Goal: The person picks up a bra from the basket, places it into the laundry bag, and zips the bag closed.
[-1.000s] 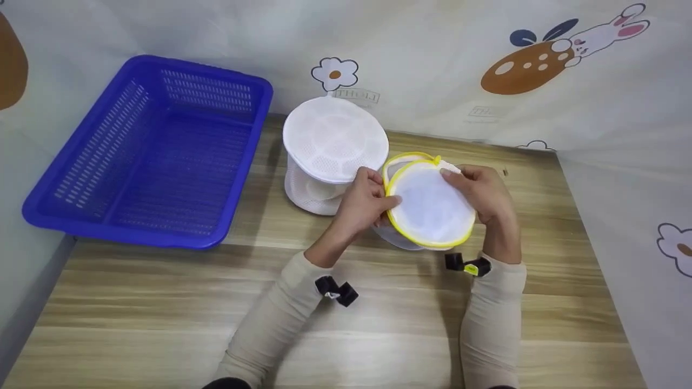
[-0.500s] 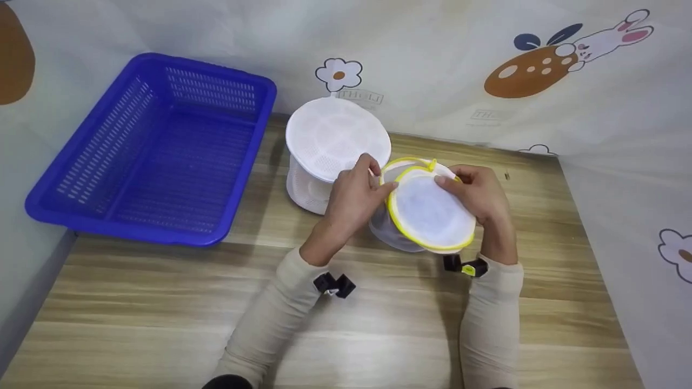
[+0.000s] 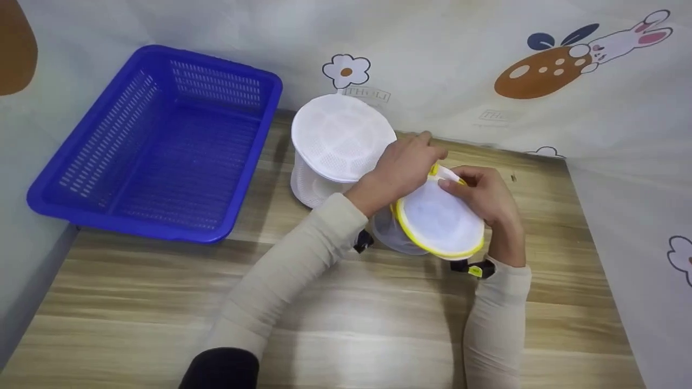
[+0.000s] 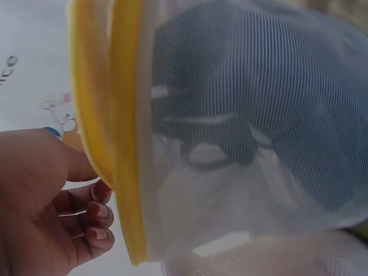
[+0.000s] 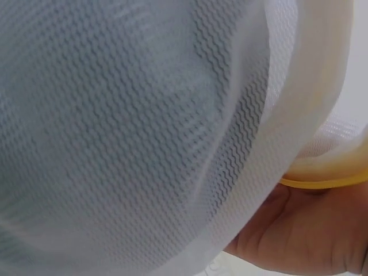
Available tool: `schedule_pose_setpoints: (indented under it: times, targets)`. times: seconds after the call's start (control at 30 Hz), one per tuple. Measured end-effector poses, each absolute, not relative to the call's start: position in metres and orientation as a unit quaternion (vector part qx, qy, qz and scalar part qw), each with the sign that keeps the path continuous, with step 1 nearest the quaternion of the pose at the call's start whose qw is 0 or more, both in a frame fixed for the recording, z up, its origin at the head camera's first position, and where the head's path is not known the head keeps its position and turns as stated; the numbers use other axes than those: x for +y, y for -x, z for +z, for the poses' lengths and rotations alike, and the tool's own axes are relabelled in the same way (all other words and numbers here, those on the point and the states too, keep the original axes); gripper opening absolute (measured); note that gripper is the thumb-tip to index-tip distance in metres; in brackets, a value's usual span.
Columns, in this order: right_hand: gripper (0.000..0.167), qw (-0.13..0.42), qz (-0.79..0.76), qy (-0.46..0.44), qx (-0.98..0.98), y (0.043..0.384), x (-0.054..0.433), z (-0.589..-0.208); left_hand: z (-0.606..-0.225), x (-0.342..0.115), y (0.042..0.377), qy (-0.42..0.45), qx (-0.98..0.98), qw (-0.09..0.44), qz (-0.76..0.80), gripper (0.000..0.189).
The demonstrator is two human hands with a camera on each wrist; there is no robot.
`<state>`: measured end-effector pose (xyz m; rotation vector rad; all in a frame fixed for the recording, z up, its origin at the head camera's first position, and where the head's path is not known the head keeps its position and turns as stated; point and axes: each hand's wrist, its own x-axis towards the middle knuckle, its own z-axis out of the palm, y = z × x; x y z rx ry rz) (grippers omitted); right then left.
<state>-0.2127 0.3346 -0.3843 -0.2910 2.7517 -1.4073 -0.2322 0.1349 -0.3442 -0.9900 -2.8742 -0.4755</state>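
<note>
A pale curtain printed with flowers and a rabbit backs the wood-grain surface on my head feed, and a deep blue slotted plastic basket sits off to the left. Just right of it stands a white mesh cylindrical bag with a round top. My concern is the yellow-trimmed, see-through white mesh cylindrical bag, right of the white one and near the middle of the surface, its round lid tilted toward me. The right hand grips that bag at the upper right edge, thumb laid over the lid and fingers behind. The left hand reaches across the trim beside the small yellow zip pull; on the left wrist feed its fingers are bent and thumb and forefinger meet near the yellow edge, but I cannot tell whether they pinch anything. The step looks like working the zip round the lid. To do it well, I'd have the right hand hold the edge firm without crushing the soft wall, line lid and rim up so the yellow tracks lie flat, and draw the pull slowly along the curve, watching for mesh caught in the teeth.
</note>
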Motion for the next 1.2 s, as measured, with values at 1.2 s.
schedule_pose_setpoints:
  times: [1.2]
  targets:
    - [0.025, 0.02, -0.452, 0.107, 0.886, 0.207, 0.333, -0.375, -0.344, 0.145, 0.248, 0.349, -0.927, -0.059, -0.126, 0.039]
